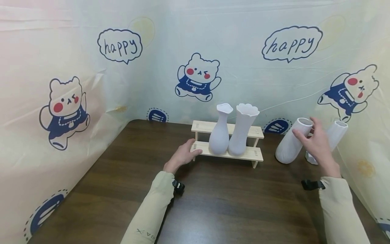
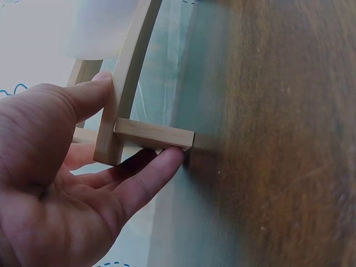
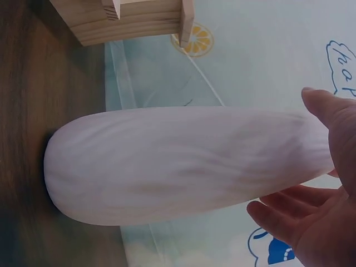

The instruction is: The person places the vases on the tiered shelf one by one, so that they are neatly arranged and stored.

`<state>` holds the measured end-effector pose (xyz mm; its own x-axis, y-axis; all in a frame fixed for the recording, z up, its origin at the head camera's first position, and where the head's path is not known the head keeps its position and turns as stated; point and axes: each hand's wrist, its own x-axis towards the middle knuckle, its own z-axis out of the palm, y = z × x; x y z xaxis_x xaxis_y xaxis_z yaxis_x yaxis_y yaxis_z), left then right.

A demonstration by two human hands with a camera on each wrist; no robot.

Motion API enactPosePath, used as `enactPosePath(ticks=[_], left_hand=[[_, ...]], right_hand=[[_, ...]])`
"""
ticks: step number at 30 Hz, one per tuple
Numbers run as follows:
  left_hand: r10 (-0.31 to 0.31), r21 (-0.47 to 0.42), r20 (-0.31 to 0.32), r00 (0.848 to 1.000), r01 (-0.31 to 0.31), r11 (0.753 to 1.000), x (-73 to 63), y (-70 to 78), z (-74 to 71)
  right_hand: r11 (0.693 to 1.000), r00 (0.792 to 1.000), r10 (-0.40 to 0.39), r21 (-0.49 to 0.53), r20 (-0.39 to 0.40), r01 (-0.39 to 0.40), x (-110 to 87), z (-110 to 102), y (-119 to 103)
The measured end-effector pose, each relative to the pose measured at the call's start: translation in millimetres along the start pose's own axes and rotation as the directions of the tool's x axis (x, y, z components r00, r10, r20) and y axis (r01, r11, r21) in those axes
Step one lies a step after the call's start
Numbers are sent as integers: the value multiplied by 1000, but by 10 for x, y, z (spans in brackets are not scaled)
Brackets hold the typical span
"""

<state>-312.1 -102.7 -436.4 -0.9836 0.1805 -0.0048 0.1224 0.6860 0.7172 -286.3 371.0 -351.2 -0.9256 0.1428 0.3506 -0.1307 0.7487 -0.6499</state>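
My left hand (image 1: pixel 184 154) grips the left end of a small two-tier wooden stand (image 1: pixel 242 154), thumb over the lower board and fingers beneath it beside a leg (image 2: pixel 156 132). Two white vases stand side by side on the lower tier: one with a narrow neck (image 1: pixel 219 135), one with a scalloped mouth (image 1: pixel 242 132). To the right, my right hand (image 1: pixel 318 142) holds a smooth, tapered white vase (image 3: pixel 183 167) near its mouth, thumb at one side and fingers round the other. This vase's base is down at the table. Behind the hand, another slim white vase (image 1: pixel 336 134) is partly hidden.
The dark wooden table (image 1: pixel 213 203) reaches back to a printed cloth (image 1: pixel 161 67) with cartoon bears and "happy" bubbles. The cloth also runs along the left and right sides. The stand's upper board (image 1: pixel 207 126) sits behind the two vases.
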Motion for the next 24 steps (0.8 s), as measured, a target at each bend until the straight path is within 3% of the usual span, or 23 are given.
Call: enactPosePath(ticks=[13, 24], left_hand=[[7, 2, 1, 1000, -7, 1000, 11, -14, 0], [9, 4, -4, 1000, -9, 1000, 19, -19, 6]], right_hand=[[998, 1000, 19, 62, -3, -19, 17, 118, 24], [997, 997, 9, 73, -75, -3, 18, 143, 25]])
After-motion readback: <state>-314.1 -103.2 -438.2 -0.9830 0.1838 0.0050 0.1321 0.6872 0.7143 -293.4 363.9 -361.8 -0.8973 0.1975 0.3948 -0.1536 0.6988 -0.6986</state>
